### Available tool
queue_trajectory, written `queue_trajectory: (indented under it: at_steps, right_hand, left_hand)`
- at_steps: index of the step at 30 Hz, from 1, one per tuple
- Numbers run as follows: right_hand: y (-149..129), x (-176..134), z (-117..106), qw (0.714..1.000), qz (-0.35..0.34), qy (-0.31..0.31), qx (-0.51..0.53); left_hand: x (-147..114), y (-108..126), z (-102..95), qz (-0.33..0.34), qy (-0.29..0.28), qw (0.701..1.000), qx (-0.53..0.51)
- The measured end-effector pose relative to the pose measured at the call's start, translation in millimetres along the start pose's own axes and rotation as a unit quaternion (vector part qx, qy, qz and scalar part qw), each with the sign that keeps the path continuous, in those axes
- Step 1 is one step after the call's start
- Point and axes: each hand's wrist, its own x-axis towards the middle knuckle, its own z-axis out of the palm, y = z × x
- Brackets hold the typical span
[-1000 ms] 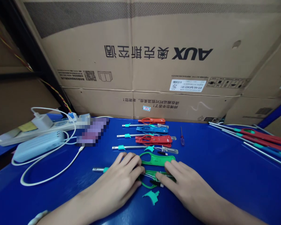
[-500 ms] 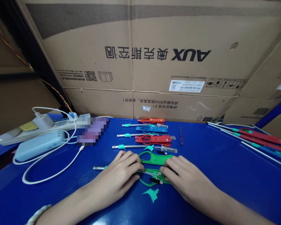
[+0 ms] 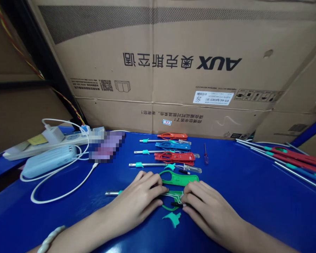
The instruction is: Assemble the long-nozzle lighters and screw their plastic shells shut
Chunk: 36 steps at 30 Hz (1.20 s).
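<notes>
Head view, clock centred on the hands. Item: green lighter handle half (image 3: 178, 193), centre of the table (image 3: 79, 218), metal tube (image 3: 112, 193) toward 9 o'clock, white wires (image 3: 171, 194) along it. I have the left hand (image 3: 146, 192) over its tube end, the right hand (image 3: 209, 207) at its far end, by the black igniter (image 3: 176, 204); hands apart, fingers curled, what they grip hidden: cannot tell. Progress, my judgement: tube and wires laid in; loose green shell (image 3: 182, 179), 12 o'clock, and teal trigger (image 3: 174, 219), 6 o'clock, still off. Toward 2 o'clock: red lighters (image 3: 291, 154), apparently closed.
</notes>
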Motion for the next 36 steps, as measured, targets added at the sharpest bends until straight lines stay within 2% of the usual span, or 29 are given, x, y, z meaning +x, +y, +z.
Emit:
queue_trajectory:
  at_steps: [6, 27, 36]
  right_hand:
    - [0.3, 1.9, 1.2, 0.999, 0.03, 0.036, 0.019]
    - [4.2, 5.4, 8.5, 0.994, 0.079, 0.043, 0.061]
    - [6.3, 4.4, 5.7, 0.992, 0.076, 0.042, 0.09]
  left_hand:
    - [1.2, -0.2, -0.6, -0.002, 0.005, 1.0, -0.014]
    - [1.8, -0.9, -1.8, 0.026, 0.012, 0.999, -0.022]
    - [2.8, -0.1, -0.5, 0.002, 0.001, 0.999, -0.04]
